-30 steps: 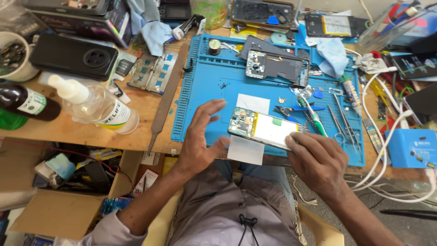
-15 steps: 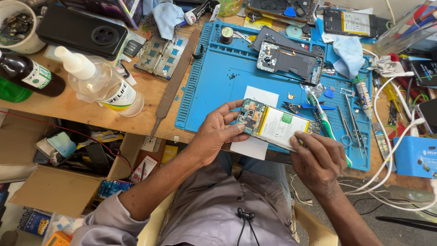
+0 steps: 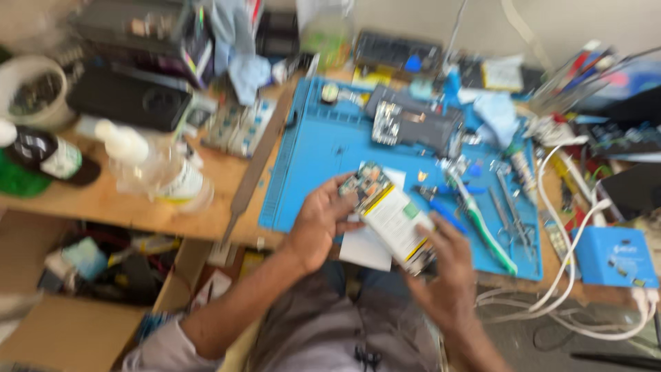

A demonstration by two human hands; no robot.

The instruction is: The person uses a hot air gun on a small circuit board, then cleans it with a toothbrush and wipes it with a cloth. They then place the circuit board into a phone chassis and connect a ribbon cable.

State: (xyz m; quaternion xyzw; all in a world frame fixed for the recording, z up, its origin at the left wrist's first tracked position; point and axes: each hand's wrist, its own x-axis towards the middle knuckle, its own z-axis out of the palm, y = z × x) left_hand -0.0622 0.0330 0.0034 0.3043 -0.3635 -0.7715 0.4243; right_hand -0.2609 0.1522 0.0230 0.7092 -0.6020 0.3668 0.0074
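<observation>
Above the near edge of a blue rubber work mat (image 3: 323,151), both hands hold an opened phone with exposed circuit board and white battery (image 3: 389,215). Left hand (image 3: 318,224) fingers clamp its top end; right hand (image 3: 447,275) fingers clamp its lower end.

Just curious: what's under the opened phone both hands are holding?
Under the opened phone lie a white paper sheet and the blue work mat. The phone and hands cover part of both.

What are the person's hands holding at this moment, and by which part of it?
An opened phone: left hand at its upper circuit-board end, right hand at its lower end.
</observation>
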